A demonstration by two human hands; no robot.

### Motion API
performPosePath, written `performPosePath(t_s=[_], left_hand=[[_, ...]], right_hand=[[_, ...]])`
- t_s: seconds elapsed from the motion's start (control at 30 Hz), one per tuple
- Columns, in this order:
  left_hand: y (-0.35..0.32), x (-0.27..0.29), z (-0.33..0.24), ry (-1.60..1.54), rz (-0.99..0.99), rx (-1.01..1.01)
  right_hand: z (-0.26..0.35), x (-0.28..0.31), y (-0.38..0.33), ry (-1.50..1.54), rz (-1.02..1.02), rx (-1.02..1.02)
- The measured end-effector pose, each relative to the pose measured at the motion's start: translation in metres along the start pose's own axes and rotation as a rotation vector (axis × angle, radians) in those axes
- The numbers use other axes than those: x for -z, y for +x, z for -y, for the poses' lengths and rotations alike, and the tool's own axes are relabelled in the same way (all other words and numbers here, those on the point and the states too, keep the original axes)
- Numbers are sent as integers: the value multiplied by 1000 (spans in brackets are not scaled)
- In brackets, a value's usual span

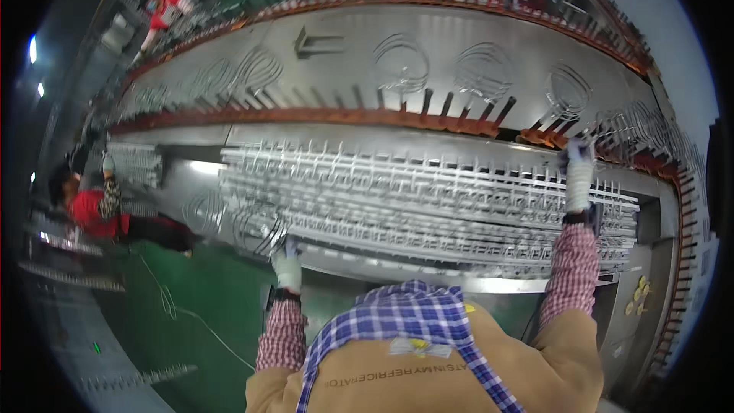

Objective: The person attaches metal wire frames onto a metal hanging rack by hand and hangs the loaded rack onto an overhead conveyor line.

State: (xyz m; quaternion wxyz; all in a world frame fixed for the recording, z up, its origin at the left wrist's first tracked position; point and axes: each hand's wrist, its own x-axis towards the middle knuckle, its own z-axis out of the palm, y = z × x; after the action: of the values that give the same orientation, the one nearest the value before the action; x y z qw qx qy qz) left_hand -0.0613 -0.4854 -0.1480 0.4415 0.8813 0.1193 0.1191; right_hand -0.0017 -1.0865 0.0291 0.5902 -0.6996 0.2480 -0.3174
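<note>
Both hands gloved, w/ checked sleeves. Left hand is at the near-left corner of the wire racks, fingers curled on the front edge afaict. Right hand reaches up over the far-right end of the stack, closed around a rack edge. Racks lie flat on the steel bench, right in front. Wire coils sit on the next table back, w/ another worker off left.

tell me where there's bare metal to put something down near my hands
Bare metal lies on the upper table, between the wire coils and the copper-coloured rail. A narrow strip runs along the near edge below the stacked wire racks. The racks crowd everything between your left hand and right hand.
</note>
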Motion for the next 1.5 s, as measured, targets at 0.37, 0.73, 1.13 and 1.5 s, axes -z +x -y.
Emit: performPosePath(t_s=[0.37,0.73,1.13,1.5], left_hand=[[13,-6,50,-35,85,-119],[29,18,-14,179,174,-191],[4,-10,-12,-586,60,19],[-27,-39,-103,227,-119,254]], right_hand=[[-46,-165,-340,-967,670,951],[-93,-200,-365,-1010,865,311],[-14,-114,-289,-109,1519,-397],[-131,137,-21,-176,314,-257]])
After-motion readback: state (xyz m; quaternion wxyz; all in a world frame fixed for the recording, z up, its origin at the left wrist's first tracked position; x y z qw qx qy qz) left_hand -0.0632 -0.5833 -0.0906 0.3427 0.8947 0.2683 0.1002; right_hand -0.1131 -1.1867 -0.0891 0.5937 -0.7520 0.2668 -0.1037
